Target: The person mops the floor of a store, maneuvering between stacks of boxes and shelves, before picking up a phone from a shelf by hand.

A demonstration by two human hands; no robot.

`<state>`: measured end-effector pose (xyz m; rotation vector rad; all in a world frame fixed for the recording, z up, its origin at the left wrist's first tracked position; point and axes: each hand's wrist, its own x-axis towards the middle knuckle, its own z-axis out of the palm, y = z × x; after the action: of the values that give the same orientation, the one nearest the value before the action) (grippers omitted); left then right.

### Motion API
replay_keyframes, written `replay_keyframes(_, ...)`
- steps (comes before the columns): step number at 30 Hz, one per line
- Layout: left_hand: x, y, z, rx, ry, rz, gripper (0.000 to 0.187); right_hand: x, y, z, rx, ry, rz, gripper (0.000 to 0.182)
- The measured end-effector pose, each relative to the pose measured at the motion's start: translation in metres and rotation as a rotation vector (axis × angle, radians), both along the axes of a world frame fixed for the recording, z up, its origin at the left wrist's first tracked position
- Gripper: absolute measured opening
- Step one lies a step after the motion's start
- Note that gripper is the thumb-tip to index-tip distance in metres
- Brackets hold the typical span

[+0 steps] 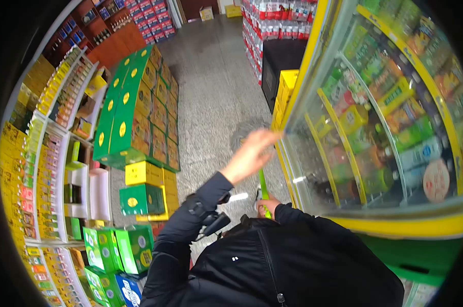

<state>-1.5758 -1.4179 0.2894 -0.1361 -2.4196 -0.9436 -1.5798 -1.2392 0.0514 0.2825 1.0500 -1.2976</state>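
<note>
My left hand (254, 151) reaches forward to the yellow-edged glass door (339, 138) of a drinks fridge. Its fingertips are at the door's edge, and they are blurred, so I cannot make out whether they grip it. Low in front of my jacket, my right hand (268, 205) is closed around a bright green handle (263, 185). The handle points away from me over the floor; its far end passes under my left forearm. Behind the glass, several rows of bottles and packets show.
Green cartons (124, 115) stand stacked at left, with yellow boxes (144, 173) before them. Shelves of bottles (57, 169) line the far left. Packs of red-labelled bottles (280, 28) and a black cabinet (277, 56) stand ahead at right. Grey floor (206, 77) runs between.
</note>
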Motion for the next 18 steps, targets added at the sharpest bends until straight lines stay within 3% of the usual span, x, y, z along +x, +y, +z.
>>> replay_keyframes(2, -0.033, -0.028, -0.119, -0.086, -0.342, -0.098, 0.057, -0.033, -0.04, 0.004, 0.008, 0.048, 0.028, 0.036)
replay_keyframes(3, -0.041, -0.043, -0.185, -0.209, -0.37, -0.203, 0.05, -0.043, -0.057, 0.005, 0.038, 0.168, 0.011, 0.031)
replay_keyframes(4, -0.047, -0.052, -0.237, -0.201, -0.449, -0.295, 0.039, -0.06, -0.073, 0.006, 0.052, 0.085, 0.093, 0.024)
replay_keyframes(5, -0.05, -0.054, -0.234, -0.233, -0.665, -0.375, 0.03, -0.074, -0.085, 0.005, 0.078, -0.005, 0.179, 0.016)
replay_keyframes(7, -0.049, -0.064, -0.246, -0.153, -0.644, -0.414, 0.026, -0.096, -0.106, -0.006, -0.003, -0.156, 0.342, 0.005)
replay_keyframes(9, -0.068, -0.083, -0.239, -0.139, -0.673, -0.401, 0.025, -0.116, -0.132, -0.001, -0.024, -0.029, 0.445, 0.007)
replay_keyframes(11, -0.09, -0.111, -0.238, -0.131, -0.706, -0.389, 0.024, -0.132, -0.159, 0.025, -0.035, 0.258, 0.592, 0.019)
replay_keyframes(15, -0.134, -0.172, -0.248, 0.017, -0.683, -0.501, 0.015, -0.169, -0.218, -0.004, -0.047, 0.276, 0.501, 0.008)
replay_keyframes(18, -0.165, -0.234, -0.259, -0.001, -0.681, -0.55, 0.015, -0.206, -0.273, -0.014, -0.149, 0.313, 0.475, 0.02)
